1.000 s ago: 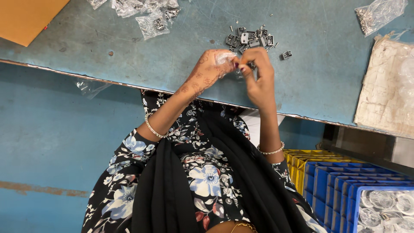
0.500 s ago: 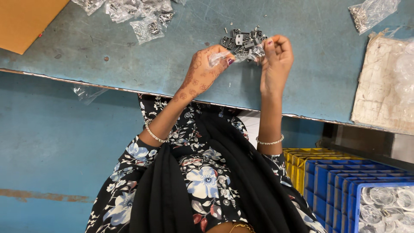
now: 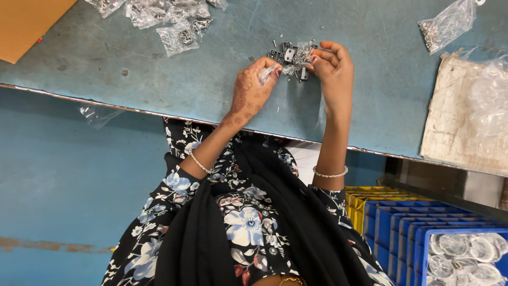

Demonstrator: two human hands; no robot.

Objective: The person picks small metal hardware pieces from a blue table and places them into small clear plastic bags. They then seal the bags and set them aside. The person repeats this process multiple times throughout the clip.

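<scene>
Where both hands [image 3: 296, 79] meet, crinkled clear plastic bag [image 3: 296, 55], small metal parts [image 3: 283, 54].

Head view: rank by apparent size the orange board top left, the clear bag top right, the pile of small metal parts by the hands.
1. orange board, though partly cut off by the frame
2. clear bag
3. pile of small metal parts, partly hidden by the fingers
</scene>
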